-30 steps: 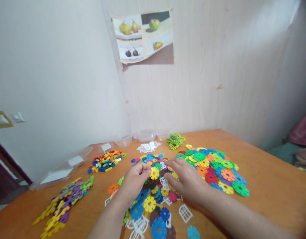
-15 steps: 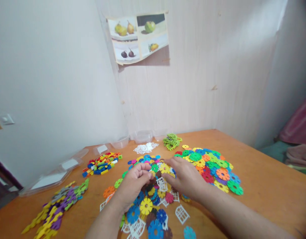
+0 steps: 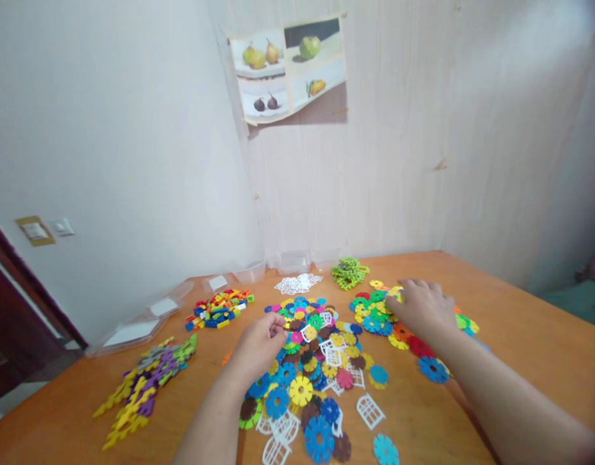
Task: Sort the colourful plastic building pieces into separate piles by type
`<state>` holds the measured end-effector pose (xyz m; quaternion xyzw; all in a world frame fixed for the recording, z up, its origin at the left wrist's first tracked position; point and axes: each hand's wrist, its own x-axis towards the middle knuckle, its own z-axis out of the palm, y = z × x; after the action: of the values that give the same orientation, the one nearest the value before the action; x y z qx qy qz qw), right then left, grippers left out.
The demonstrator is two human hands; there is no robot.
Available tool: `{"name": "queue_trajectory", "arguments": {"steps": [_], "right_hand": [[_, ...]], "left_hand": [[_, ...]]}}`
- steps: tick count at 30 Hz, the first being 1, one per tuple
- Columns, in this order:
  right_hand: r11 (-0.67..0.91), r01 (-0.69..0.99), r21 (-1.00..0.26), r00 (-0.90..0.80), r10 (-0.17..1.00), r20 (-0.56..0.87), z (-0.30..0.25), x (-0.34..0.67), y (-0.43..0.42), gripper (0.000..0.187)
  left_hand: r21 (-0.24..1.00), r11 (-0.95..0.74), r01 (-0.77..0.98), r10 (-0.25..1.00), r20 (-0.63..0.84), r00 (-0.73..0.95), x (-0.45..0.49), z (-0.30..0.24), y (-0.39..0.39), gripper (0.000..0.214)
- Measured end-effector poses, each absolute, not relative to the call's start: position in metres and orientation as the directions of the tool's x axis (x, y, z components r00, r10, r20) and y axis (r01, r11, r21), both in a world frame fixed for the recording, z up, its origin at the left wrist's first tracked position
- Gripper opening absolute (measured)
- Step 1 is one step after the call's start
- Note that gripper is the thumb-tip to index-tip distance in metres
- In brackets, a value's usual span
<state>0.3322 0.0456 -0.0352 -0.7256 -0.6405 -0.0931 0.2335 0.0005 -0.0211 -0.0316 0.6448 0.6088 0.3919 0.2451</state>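
Note:
My left hand [image 3: 261, 343] is at the left side of a mixed heap of notched plastic discs [image 3: 301, 390], its fingers curled toward the thumb. What they hold, if anything, I cannot make out. White window-shaped plastic pieces [image 3: 369, 412] lie among the discs and beside them. Palm down, my right hand [image 3: 423, 309] is over a second pile of larger discs [image 3: 433, 369] on the right, fingers stretched out. A yellow disc [image 3: 396, 294] shows between its thumb and forefinger, looking like part of that pile. The hand hides much of the pile's middle.
Small colourful blocks [image 3: 219, 309] and a pile of yellow, purple and green linking pieces [image 3: 146, 387] are on the left. At the back are white flat pieces [image 3: 298, 283], green connectors [image 3: 349, 274] and clear tubs [image 3: 293, 261]. Clear lids [image 3: 132, 332] line the left edge.
My right hand has moved right, from the mixed heap to the pile of larger discs. My left hand stays by the heap, fingers curled. The view has turned slightly left.

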Motion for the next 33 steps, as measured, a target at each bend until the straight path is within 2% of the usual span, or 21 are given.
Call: {"name": "queue_trajectory", "arguments": {"steps": [3,7,10,13,16,20,25,33], "right_hand": [[-0.032,0.972,-0.231,0.138,0.877,0.460,-0.036,0.327,0.044,0.051],[0.117,0.966,-0.231,0.014,0.868,0.496,-0.037,0.315,0.039,0.045],[0.219,0.948,-0.232,-0.072,0.855,0.514,-0.039,0.306,0.034,0.043],[0.284,0.928,-0.241,-0.120,0.840,0.529,-0.038,0.299,0.029,0.040],[0.325,0.909,-0.260,-0.140,0.827,0.545,-0.037,0.294,0.025,0.038],[0.375,0.887,-0.268,-0.171,0.808,0.564,-0.038,0.292,0.025,0.036],[0.446,0.856,-0.261,-0.223,0.773,0.594,-0.042,0.290,0.025,0.035],[0.536,0.798,-0.275,-0.273,0.728,0.629,-0.041,0.277,0.015,0.033]], "left_hand": [[0.667,-0.192,0.720,0.973,0.224,0.052,0.000,-0.035,-0.023,0.020],[0.459,-0.241,0.855,0.958,0.253,0.134,0.001,-0.035,-0.025,0.025],[0.383,-0.241,0.892,0.953,0.265,0.144,0.001,-0.036,-0.025,0.025],[0.390,-0.252,0.886,0.948,0.282,0.146,0.000,-0.036,-0.023,0.018],[0.461,-0.246,0.852,0.951,0.286,0.120,0.000,-0.034,-0.022,0.009],[0.534,-0.191,0.823,0.959,0.280,0.041,0.000,-0.031,-0.021,0.011],[0.487,-0.140,0.862,0.958,0.286,-0.005,0.001,-0.031,-0.019,0.015],[0.470,-0.187,0.863,0.957,0.284,0.053,0.002,-0.035,-0.019,0.020]]}}
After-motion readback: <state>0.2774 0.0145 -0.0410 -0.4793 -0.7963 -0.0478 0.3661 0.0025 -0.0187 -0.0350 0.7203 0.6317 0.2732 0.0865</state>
